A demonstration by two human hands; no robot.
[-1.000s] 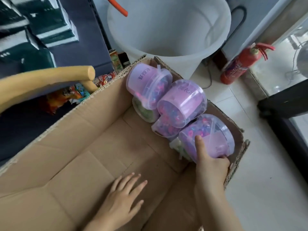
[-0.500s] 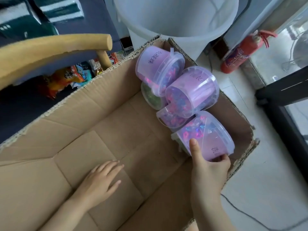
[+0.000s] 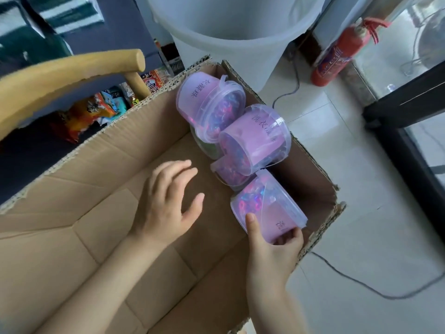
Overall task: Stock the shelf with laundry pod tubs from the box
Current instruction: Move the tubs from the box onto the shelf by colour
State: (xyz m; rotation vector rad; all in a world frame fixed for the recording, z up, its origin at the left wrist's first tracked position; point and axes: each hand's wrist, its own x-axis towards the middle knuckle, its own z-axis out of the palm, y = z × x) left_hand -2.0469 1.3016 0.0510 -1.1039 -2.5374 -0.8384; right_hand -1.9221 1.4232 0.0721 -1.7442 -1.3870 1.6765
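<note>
Tub sits by the box's right wall, gripped by our right hand; our left hand, fingers spread, empty, has moved nearer it; bare box floor lies leftward.

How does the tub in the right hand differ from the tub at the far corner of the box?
The near tub is gripped by the right hand, thumb on its side; the far tub is untouched. The near tub is at the row's near end; the far tub rests on a green-filled tub against the far wall of the box. Both are translucent purple, lettered, full of colourful pods, and neither stands upright.
</note>
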